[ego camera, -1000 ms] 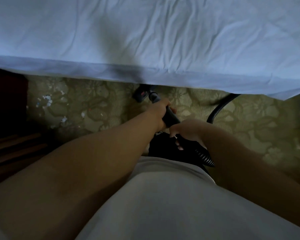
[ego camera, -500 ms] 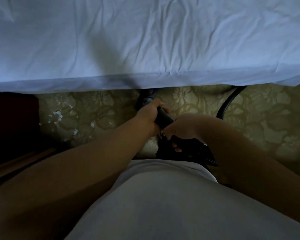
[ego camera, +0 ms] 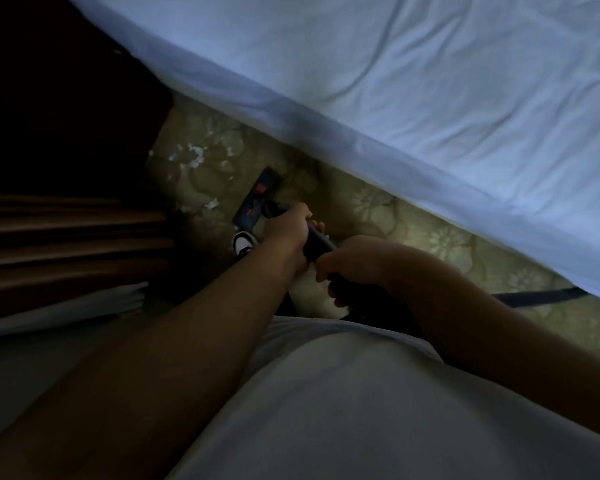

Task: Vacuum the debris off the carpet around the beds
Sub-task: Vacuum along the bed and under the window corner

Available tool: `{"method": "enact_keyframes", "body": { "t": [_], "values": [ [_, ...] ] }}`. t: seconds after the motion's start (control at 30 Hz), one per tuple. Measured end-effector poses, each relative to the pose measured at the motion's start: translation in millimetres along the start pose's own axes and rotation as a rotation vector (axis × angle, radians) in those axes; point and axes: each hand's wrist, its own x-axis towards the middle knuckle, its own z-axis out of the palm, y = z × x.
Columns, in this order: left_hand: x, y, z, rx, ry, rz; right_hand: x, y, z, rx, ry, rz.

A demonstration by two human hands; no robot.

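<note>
While I watch through the head camera, the left hand (ego camera: 288,232) is wrapped around the dark vacuum tube (ego camera: 317,242), with the fingers curled over it. The right hand (ego camera: 355,261) grips the same tube just behind, at about four o'clock from the left one. Both grips are closed firmly on the tube. The hands are very near each other, but I cannot tell if they touch.

From the left hand the tube goes toward ten o'clock and ends in the vacuum head (ego camera: 257,197), a dark piece with red marks that lies flat on the carpet (ego camera: 413,230), close to the edge of the bed. The debris (ego camera: 196,155), small white scraps, is spread on the carpet at about eleven o'clock from the head. One more scrap lies just beside it at nine o'clock.

At six o'clock from the head I see a white and dark shoe (ego camera: 244,242), partly hidden by the left wrist. A dark hose (ego camera: 541,296) runs at three o'clock from the right hand and goes under the bed edge.

The bed sheet (ego camera: 430,98), white and wrinkled, fills the picture from twelve to three o'clock. Dark furniture (ego camera: 66,98) with wooden slats (ego camera: 66,237) stands at nine o'clock. A white shirt (ego camera: 326,393) covers the six o'clock part.
</note>
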Motion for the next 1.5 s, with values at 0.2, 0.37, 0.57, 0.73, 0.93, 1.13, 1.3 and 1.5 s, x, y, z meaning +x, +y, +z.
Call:
{"method": "enact_keyframes", "body": {
  "t": [0.2, 0.37, 0.57, 0.73, 0.93, 1.13, 1.3, 1.5],
  "values": [
    [24.8, 81.3, -121.1, -0.057, 0.019, -0.007, 44.0, -111.0, 95.1, -0.088, 0.021, 0.024],
    [37.2, 143.8, -189.5, -0.085, 0.040, 0.073, 65.9, -189.6, 137.4, -0.071, -0.012, 0.017],
    [62.1, 190.3, -236.7, -0.119, 0.058, 0.087, 99.1, -245.8, 163.1, -0.096, -0.003, -0.022],
    [87.4, 201.9, -238.9, -0.157, 0.067, 0.117, 138.7, -255.4, 163.2, -0.150, 0.025, -0.071],
    [102.1, 223.5, -227.8, -0.140, 0.089, 0.165, 167.5, -265.6, 147.2, -0.129, 0.019, -0.118],
    [107.0, 223.3, -208.6, -0.125, 0.123, 0.159, 173.4, -259.7, 129.9, -0.142, 0.019, -0.112],
    [100.5, 194.1, -175.4, -0.121, 0.112, 0.141, 160.7, -228.8, 105.1, -0.136, 0.008, -0.079],
    [77.1, 157.9, -122.1, -0.123, 0.055, 0.149, 128.4, -179.4, 66.8, -0.133, 0.034, -0.092]
  ]
}}
